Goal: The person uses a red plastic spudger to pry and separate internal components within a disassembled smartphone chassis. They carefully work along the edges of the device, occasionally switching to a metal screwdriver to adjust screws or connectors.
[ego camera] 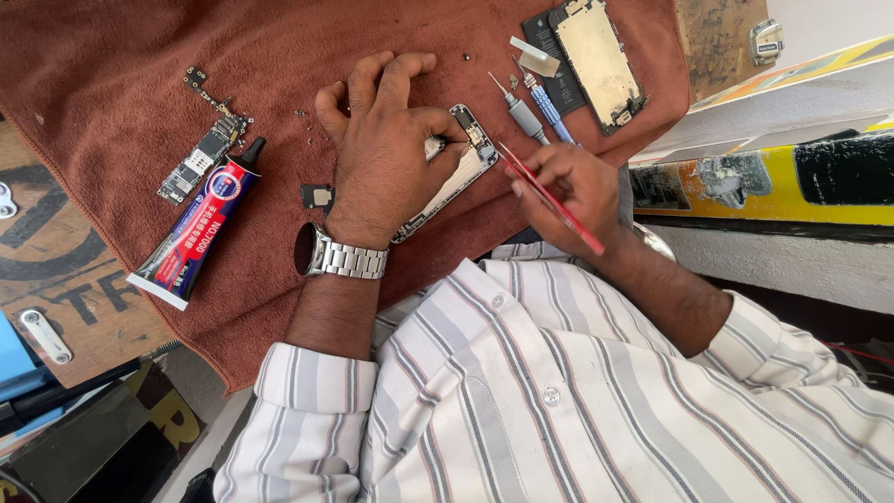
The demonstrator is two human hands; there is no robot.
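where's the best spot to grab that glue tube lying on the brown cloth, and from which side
Probably the glue tube is best pinched across its flat middle body, coming from above. It lies flat and slanted on the brown cloth, black nozzle up toward the circuit board, crimped white end at the cloth's edge. Both long sides are clear; the left hand and right hand are busy at the phone frame.

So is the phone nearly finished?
Not nearly. Done: the screen panel and circuit board lie out on the cloth. In hand: left hand pins the phone frame while right hand pokes it with a red tool. Left: glue tube is capped, parts unfitted.
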